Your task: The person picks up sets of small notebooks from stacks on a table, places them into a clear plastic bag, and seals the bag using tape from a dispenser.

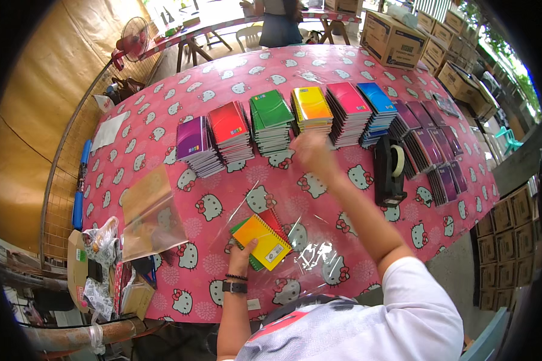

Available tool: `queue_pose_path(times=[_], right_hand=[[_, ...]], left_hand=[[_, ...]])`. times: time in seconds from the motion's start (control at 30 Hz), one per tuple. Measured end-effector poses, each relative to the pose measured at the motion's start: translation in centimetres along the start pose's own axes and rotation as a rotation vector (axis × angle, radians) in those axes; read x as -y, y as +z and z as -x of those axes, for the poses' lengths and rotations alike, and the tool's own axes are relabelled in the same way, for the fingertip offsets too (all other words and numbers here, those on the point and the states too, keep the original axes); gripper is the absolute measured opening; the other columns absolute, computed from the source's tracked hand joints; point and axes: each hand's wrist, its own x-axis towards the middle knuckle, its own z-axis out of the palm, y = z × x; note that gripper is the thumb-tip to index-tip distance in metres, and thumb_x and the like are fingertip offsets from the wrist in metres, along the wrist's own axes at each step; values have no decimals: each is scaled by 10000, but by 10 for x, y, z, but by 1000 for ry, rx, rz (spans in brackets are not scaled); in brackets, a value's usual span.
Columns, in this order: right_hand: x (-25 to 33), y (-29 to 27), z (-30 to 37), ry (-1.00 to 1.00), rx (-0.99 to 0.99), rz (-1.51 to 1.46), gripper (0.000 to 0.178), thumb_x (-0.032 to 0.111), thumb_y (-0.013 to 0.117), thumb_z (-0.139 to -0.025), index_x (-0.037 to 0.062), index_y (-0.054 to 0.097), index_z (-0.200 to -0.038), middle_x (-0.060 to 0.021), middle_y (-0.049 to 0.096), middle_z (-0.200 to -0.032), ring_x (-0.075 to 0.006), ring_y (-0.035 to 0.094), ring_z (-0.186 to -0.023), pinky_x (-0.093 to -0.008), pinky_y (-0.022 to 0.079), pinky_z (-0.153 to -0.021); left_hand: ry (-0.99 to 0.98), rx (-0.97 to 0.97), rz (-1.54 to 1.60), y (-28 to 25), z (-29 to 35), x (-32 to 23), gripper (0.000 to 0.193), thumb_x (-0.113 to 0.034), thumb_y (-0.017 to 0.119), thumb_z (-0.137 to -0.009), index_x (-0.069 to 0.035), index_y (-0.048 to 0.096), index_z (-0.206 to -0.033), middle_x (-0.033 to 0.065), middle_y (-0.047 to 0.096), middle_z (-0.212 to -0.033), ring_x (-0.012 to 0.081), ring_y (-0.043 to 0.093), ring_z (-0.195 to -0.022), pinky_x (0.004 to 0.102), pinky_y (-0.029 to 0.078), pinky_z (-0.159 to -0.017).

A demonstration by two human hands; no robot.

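Note:
My left hand [241,260], with a dark watch and a beaded bracelet at its wrist, grips a few small spiral notebooks. A yellow notebook [265,240] lies on top, and parts of a green and a red one show beneath it. They are over clear plastic [319,256] on the table. My right hand [315,157], smeared by motion, is just in front of the yellow notebook stack [312,105]; its fingers are unclear. In the same row stand purple [193,137], red [227,123], green [271,110], pink [348,99] and blue [376,99] notebook stacks.
A black tape dispenser [389,171] stands right of my right arm, beside several dark purple notebook piles [430,144]. Plastic sleeves [153,213] lie at left, near a cluttered box [78,271]. A carton [393,39] sits at the far right; another person [280,24] stands beyond the table.

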Motion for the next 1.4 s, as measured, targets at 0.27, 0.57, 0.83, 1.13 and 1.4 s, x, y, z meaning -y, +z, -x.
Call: queue_pose_path(times=[0.27,0.57,0.83,1.13,1.4], right_hand=[[-161,-108,-141,632,259,765,696,579,651,-709,0,591,-1091,-175,596,-1135,-327,552,-1076,-379,398,-948],[-217,-148,-156,599,269,246,449,249,682,-758,24,533,-1117,-85,621,-993,-193,603,-874,-298,493,-684],[44,9,50,-547,-17,-280,300,33,591,-597,90,553,-889,-51,573,-916,-234,553,-843,-369,433,-754],[3,-24,9,-447,532,-305,422,-53,577,-623,71,623,-1024,-102,614,-1094,-272,543,-1077,-378,408,-938],[-255,-199,-96,735,93,696,533,412,715,-710,-32,631,-993,-240,616,-1050,-367,601,-979,-419,466,-852]], left_hand=[[75,-21,-36,10,-5,-5,358,-109,665,-807,9,538,-1120,66,616,-1043,169,588,-943,302,464,-827],[-40,99,-72,13,-11,-3,395,-209,632,-844,-1,522,-1161,75,608,-1082,175,573,-1004,315,446,-873],[-100,145,428,10,5,-30,580,-495,422,-920,-16,462,-1245,96,561,-1184,200,548,-1064,336,422,-914],[-89,104,78,-7,6,-16,528,-170,679,-733,-4,487,-1196,75,589,-1096,176,567,-987,307,451,-865],[-10,68,26,4,-2,-10,495,-158,665,-740,6,503,-1177,79,596,-1075,178,574,-962,305,443,-868]])
